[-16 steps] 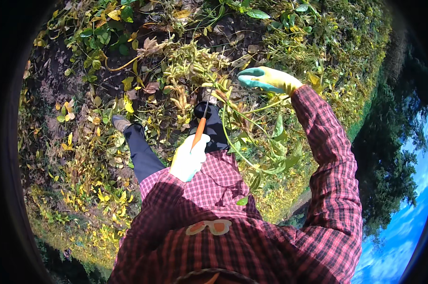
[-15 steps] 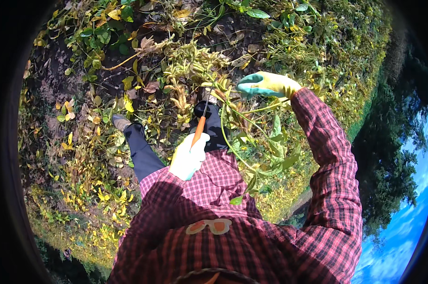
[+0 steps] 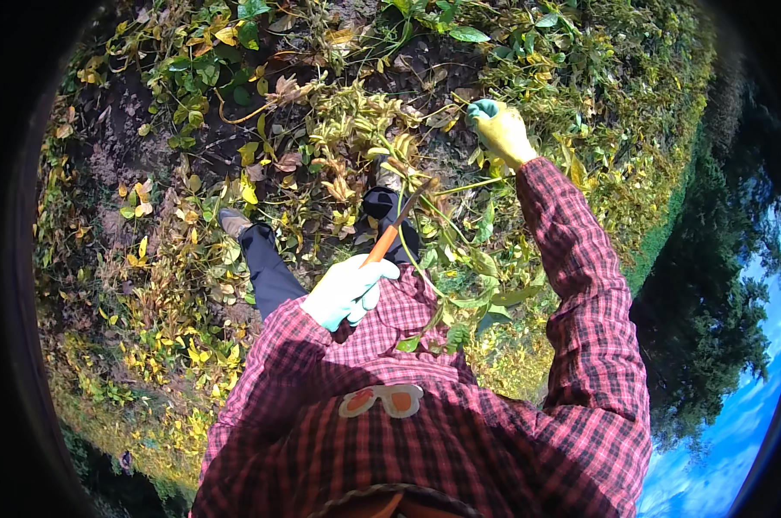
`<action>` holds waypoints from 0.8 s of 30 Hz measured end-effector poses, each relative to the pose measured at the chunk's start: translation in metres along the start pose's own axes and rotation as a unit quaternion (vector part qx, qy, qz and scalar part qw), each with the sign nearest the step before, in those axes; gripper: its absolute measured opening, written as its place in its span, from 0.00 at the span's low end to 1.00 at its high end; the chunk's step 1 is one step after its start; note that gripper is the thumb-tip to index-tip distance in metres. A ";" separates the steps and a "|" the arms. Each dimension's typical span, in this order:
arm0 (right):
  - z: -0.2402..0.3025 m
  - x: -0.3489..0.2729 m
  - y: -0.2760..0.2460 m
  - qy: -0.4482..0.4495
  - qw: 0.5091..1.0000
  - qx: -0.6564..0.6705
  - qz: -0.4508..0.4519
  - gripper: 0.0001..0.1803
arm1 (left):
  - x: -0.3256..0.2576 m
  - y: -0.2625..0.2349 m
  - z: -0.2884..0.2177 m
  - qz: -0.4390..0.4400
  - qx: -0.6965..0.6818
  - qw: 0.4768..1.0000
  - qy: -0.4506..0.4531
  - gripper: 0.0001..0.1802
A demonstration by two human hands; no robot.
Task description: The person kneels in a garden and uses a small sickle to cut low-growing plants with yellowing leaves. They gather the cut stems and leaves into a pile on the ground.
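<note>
right hand [image 3: 500, 131] moved up gripping plant stems [image 3: 425, 259], left hand [image 3: 349, 292] clutching orange-handled tool [image 3: 390, 231]

Matt knit cloth gloves covered the left hand [image 3: 349, 292] and right hand [image 3: 500, 131]; the tool handle [image 3: 378, 248] looked smooth orange plastic; the shirt [image 3: 425, 432] soft woven plaid.

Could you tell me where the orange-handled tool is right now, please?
In the head view, the orange-handled tool sits just left of centre, gripped by the left hand, pointing toward the yellowing plants.
</note>
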State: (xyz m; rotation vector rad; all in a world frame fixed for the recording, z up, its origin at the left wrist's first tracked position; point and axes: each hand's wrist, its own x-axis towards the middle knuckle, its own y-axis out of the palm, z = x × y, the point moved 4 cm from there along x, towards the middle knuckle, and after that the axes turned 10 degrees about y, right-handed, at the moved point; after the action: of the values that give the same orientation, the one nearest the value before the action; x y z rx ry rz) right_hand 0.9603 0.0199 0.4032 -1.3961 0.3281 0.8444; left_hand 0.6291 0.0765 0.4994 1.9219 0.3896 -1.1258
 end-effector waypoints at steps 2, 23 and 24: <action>-0.009 0.017 -0.030 0.006 0.999 0.010 -0.044 0.16 | -0.007 0.005 0.003 -0.031 0.042 0.998 -0.033 0.14; 0.099 -0.156 0.000 -0.244 0.792 -0.550 0.102 0.31 | 0.050 0.009 0.023 0.118 -0.365 0.919 0.086 0.22; 0.098 -0.158 0.005 -0.242 0.771 -0.583 0.086 0.28 | 0.051 0.005 0.026 0.077 -0.285 0.952 0.085 0.24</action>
State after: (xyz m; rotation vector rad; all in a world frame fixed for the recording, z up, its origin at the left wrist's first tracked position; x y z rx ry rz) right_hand 0.8241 0.0607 0.5221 -2.1910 -0.6169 1.6616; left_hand 0.6457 0.0453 0.4543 1.5028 0.5765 -0.6511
